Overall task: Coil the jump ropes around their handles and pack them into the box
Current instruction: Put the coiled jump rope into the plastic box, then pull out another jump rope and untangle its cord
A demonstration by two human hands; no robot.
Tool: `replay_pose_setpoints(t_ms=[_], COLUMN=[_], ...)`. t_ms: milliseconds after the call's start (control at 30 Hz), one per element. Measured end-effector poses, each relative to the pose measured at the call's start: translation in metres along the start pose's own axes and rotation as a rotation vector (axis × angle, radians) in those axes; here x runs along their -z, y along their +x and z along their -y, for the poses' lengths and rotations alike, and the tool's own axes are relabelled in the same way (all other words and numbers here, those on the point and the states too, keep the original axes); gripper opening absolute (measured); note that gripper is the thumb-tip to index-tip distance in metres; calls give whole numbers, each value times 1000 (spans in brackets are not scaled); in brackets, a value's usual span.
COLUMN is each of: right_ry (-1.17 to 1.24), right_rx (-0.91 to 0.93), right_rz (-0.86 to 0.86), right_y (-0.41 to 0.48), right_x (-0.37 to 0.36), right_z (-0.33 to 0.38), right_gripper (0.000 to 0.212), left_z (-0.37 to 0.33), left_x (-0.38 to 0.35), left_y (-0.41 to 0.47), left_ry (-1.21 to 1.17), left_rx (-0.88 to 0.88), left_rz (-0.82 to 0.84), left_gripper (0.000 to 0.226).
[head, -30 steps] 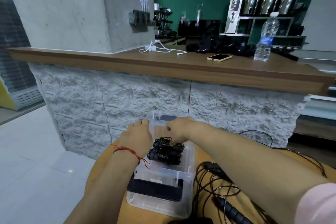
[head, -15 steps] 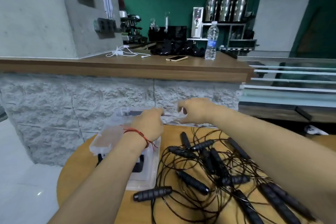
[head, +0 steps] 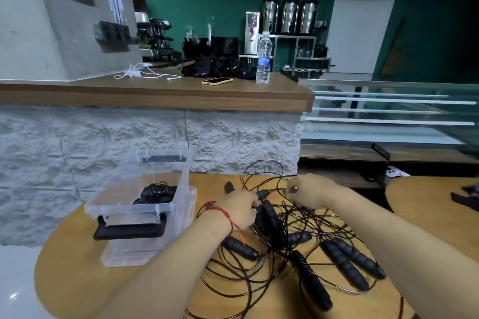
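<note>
Where the round wooden counter [head: 77,267] carries the stock, items lie as follows.

- Box [head: 166,208]: clear plastic, open-topped, on the left part of the counter. It holds coiled ropes [head: 155,193], black handles bound in dark cord, lying low inside it.
- Jump ropes [head: 298,238]: loose lot, uncoiled, heaped just right of the box. Thin dark cords loop over one another and over several black ribbed handles, some reaching toward the near edge.
- Left hand [head: 241,211]: on the heap's left side, red string [head: 223,215] at the wrist, fingers curled round a black handle [head: 262,193].
- Right hand [head: 308,189]: over the heap's far side, near the left hand but apart from it, fingers bent toward the cords. Blur hides whether they pinch one.
- Raised wooden ledge [head: 155,101] behind: water bottle [head: 263,59], phone [head: 217,81], white cable [head: 140,74], all well apart from the heap.
</note>
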State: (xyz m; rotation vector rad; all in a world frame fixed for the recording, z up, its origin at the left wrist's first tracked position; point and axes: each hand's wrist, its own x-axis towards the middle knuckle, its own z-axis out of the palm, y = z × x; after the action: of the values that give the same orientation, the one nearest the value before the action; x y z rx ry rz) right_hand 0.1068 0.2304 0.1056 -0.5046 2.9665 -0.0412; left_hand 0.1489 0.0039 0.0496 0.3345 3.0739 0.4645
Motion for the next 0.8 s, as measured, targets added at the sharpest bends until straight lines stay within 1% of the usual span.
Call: replay_pose_setpoints(t_ms=[133,200,300,367,433,500,600,700,800], right_ry=[103,158,179,187,282,367,406,284,193], right_rx=[-23,-19,17,21,18,33,66,119,149], right_rz=[10,6,36,62,131,202,212,184,167], right_y=[-8,-14,-20,-23,-23,-22,-22,-23,-28], right_x=[-35,-57,-80,-94,-101,-106,-117,-136,-160], right_z=[-1,8,25,37,50,67,89,108,122], right_gripper=[20,23,24,21,13,10,13,19,30], left_z=[12,34,73,94,109,119,129,131,135], left_x=[-18,-28,-44,-56,-64,-72,-86,-96,-104], left_y=[-8,-20,-38,-53,-66,-79,-97,-111,-118], left_ry=[26,8,-12,-20,-5,-8,-36,-59,-72], left_rx=[28,92,184,254,293,313,355,386,311], left_rz=[56,91,151,178,181,166,94,-21,-57], left_gripper=[31,29,24,30,36,37,37,37,33])
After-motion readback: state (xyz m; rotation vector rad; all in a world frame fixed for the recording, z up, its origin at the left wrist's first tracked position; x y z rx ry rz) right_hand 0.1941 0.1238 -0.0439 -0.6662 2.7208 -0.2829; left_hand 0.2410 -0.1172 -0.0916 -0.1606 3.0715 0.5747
